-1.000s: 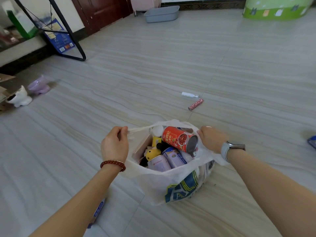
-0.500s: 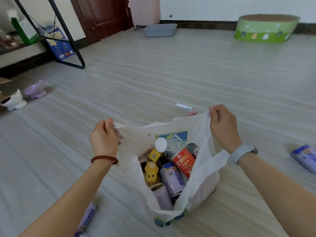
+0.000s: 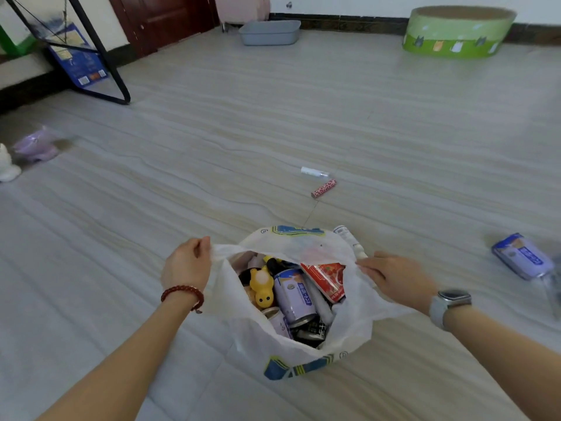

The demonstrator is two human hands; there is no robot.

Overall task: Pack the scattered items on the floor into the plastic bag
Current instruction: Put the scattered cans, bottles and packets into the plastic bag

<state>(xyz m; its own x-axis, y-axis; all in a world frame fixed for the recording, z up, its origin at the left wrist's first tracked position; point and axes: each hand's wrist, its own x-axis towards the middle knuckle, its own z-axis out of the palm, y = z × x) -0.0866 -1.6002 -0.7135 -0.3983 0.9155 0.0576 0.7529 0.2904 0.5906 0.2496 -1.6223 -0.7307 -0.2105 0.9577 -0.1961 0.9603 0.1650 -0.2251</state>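
Now, bag: a white plastic bag (image 3: pixel 349 332) with blue and yellow print sits on the floor (image 3: pixel 212 147) at lower centre of the frame, its mouth held open.
Left hand: the left hand (image 3: pixel 186 267) is closed, fingers pinching the bag's left rim; a red bead bracelet (image 3: pixel 182 294) circles the wrist.
Right hand: the right hand (image 3: pixel 394 276) grips the right rim, fingers curled on the plastic; a watch (image 3: pixel 449 303) sits on the wrist.
Inside the bag: a yellow toy (image 3: pixel 262 287), a pale purple can (image 3: pixel 294 294) and a red packet (image 3: pixel 326 278) lie packed together, with darker cans below.
Loose on the floor: a white tube (image 3: pixel 314 171) and a pink spotted stick (image 3: pixel 323 189) lie just beside each other above the bag at centre frame; a blue and purple pack (image 3: pixel 522 259) lies at the right edge, blurred.
Left edge: a purple bowl (image 3: pixel 36 145) and a white bowl (image 3: pixel 7 167) stand near each other.
Top of frame: a grey tray (image 3: pixel 268 33) and a green round box (image 3: pixel 455 31) stand by the wall.
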